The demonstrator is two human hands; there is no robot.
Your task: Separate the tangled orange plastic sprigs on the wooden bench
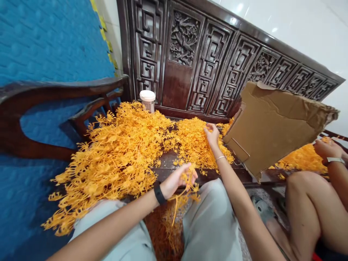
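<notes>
My left hand point(181, 179) is closed around an orange plastic sprig point(187, 181) with thin stems and small spidery heads, which hangs down in front of my knees. My right hand point(212, 136) reaches over a heap of small loose orange pieces point(190, 139) on the dark wooden bench; its fingers are slightly apart, and I see nothing between them. To the left of both hands rises a large pile of uncut orange sprigs point(114, 159), spilling over the bench's front edge toward my left leg.
A white-lidded tub point(147, 99) stands behind the large pile, against the carved bench back point(179, 83). A cardboard sheet point(277, 123) leans upright at the right. Beyond it, another person's hand point(328, 148) is above more orange pieces point(301, 157). Bare stems point(171, 228) lie below, between my legs.
</notes>
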